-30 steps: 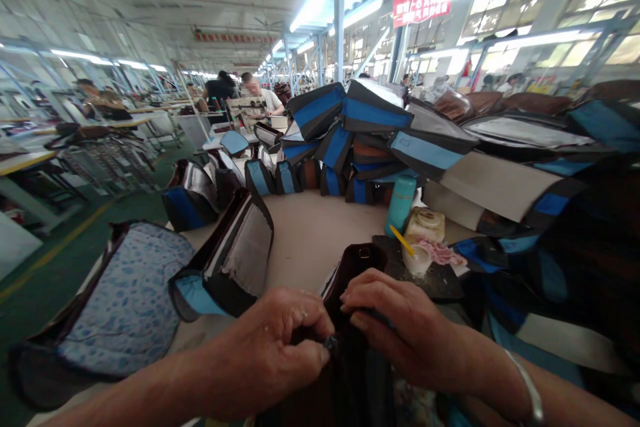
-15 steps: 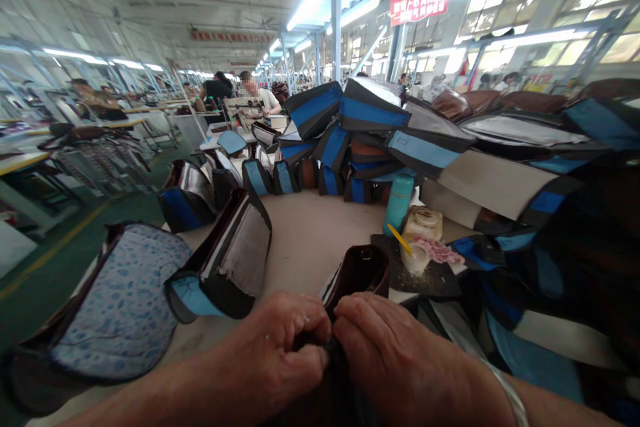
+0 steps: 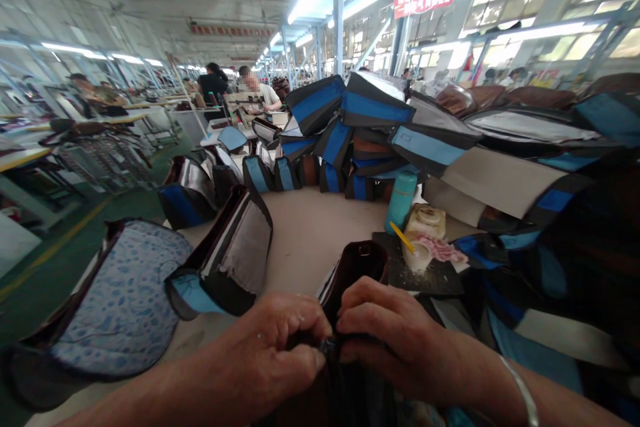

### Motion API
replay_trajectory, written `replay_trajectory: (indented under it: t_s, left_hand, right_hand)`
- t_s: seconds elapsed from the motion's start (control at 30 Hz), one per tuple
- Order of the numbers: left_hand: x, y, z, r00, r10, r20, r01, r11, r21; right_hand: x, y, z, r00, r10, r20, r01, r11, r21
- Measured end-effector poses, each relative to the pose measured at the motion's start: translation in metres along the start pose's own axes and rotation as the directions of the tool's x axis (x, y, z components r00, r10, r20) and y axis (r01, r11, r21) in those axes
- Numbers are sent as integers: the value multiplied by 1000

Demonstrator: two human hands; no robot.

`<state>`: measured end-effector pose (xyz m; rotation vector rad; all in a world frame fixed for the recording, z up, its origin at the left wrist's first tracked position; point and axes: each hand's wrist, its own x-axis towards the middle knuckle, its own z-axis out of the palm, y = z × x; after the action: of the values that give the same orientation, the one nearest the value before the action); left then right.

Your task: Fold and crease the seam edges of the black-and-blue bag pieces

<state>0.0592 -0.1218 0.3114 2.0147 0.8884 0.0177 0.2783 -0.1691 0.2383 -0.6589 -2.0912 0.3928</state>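
A dark brown unfinished bag (image 3: 363,267) stands close in front of me, with a small metal ring on its far inner wall. At its near edge, my left hand (image 3: 287,340) is closed, thumb and forefinger pinching the dark rim. My right hand (image 3: 390,333) is curled over the same rim just to the right, thumb below the fingers. A small dark shiny bit (image 3: 327,347) shows between the two hands; its kind is unclear. The lower part of the bag is in shadow and partly covered by my hands.
Left on the tan tabletop (image 3: 305,227) lie a dark bag with grey lining (image 3: 245,247) and a blue-patterned piece (image 3: 125,300). On the right stand a teal bottle (image 3: 400,203) and a white cup (image 3: 419,259) with a yellow stick. Bag parts (image 3: 375,107) are piled behind.
My right hand has lifted slightly and its fingers have loosened and spread, with the thumb now showing beneath. My left hand keeps its pinch in nearly the same place.
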Motion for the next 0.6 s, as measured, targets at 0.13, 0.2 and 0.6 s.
replay_trajectory:
  t_s: [0.13, 0.2, 0.6]
  left_hand:
    - [1, 0, 2, 1000, 2, 7, -2, 1000, 3]
    - [1, -3, 3, 1000, 13, 6, -13, 1000, -3]
    - [6, -4, 8, 997, 71, 18, -72, 994, 79]
  right_hand:
    - [8, 8, 2, 1000, -15, 5, 14, 991, 131]
    - [10, 10, 1, 999, -17, 32, 11, 983, 183]
    - [12, 4, 1, 891, 398, 221, -450, 838, 307]
